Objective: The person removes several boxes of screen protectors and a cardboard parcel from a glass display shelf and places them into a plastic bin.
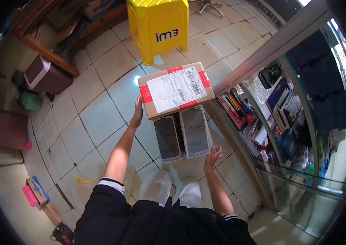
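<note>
A cardboard parcel (144,112) with red tape and a large printed label lies ahead of me. Against its left side rests my left hand (138,110), fingers extended. Two flat boxes with grey phone-shaped fronts are side by side just below the parcel: a left box (168,138) and a right box (194,131), with a dark gap between them. My right hand (213,155) is at the lower right corner of the right box, its fingers partly curled; whether it touches the box is hard to tell. What supports the parcel and boxes is hidden.
A yellow plastic stool (163,33) stands beyond the parcel on the tiled floor. To the right runs a glass display case (271,128) with books and packets. A maroon box (50,75) and a small carton (37,191) are at the left.
</note>
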A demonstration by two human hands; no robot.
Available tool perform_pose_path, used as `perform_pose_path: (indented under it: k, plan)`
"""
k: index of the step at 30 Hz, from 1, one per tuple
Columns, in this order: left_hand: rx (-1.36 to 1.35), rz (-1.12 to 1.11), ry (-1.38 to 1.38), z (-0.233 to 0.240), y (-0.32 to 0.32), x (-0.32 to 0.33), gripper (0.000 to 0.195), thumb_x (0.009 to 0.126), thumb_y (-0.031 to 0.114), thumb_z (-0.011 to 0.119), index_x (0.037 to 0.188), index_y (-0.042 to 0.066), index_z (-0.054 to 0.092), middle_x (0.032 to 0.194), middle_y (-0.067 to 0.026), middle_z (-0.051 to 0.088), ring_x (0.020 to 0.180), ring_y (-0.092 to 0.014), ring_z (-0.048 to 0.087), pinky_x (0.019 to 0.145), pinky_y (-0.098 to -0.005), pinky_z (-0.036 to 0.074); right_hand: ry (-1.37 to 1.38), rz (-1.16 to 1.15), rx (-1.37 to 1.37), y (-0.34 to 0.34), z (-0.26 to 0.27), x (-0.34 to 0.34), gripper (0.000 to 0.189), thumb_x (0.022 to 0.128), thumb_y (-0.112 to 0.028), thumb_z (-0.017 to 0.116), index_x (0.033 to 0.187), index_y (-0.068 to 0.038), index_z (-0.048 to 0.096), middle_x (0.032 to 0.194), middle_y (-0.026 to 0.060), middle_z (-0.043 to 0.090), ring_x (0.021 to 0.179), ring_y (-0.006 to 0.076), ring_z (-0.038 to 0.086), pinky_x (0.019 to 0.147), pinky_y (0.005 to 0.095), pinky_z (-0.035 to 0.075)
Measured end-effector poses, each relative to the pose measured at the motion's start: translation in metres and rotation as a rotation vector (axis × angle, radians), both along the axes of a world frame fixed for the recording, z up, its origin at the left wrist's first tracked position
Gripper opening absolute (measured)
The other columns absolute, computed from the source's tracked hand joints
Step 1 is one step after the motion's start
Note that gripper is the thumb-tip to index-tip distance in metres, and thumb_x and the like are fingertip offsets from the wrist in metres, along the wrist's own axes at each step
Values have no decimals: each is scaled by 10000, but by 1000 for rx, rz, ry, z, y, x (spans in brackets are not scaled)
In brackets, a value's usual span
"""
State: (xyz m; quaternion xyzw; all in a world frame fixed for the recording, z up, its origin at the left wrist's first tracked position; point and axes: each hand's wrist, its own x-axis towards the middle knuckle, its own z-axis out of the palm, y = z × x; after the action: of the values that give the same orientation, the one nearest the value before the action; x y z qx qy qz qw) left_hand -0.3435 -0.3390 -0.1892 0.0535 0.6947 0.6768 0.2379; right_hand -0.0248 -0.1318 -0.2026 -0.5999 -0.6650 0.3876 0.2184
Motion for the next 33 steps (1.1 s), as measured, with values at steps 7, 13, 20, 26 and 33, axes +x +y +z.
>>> perform_pose_path:
  k: [7,13,20,26,33]
  plan:
    - [52,-52,-470,-61,2,-42,612,830,498,400,1251,61,324,1170,-69,441,1053,-175,437,908,-325,349,917,-209,-759,-64,-55,10,477,836,-307,473,1192,-35,309,1134,208,363,991,325,410,850,408,357]
    - [106,-127,-498,-56,6,-40,618,824,493,416,1258,66,311,1190,-67,429,1075,-177,425,910,-330,351,519,67,-598,-62,-76,10,429,847,-388,407,1092,-46,321,1124,155,368,948,304,429,778,428,398]
    - [169,-131,-431,-43,-11,-25,627,817,487,434,1267,72,296,1213,-65,415,1101,-179,410,913,-336,353,443,-45,-409,-56,-85,10,460,798,-246,561,1080,3,295,998,197,339,927,317,375,805,402,324]
    - [223,-161,-419,-38,-29,17,637,811,481,450,1275,77,283,1233,-63,402,1124,-180,398,914,-342,355,234,178,-92,-45,-64,31,547,779,-216,576,1141,50,263,962,274,392,912,370,365,799,419,328]
    - [275,-263,-438,-25,-39,81,650,805,475,468,1284,83,267,1256,-61,388,1150,-182,384,917,-348,358,52,332,4,-22,-18,80,427,733,-116,576,1089,28,390,954,242,465,941,376,398,792,434,341]
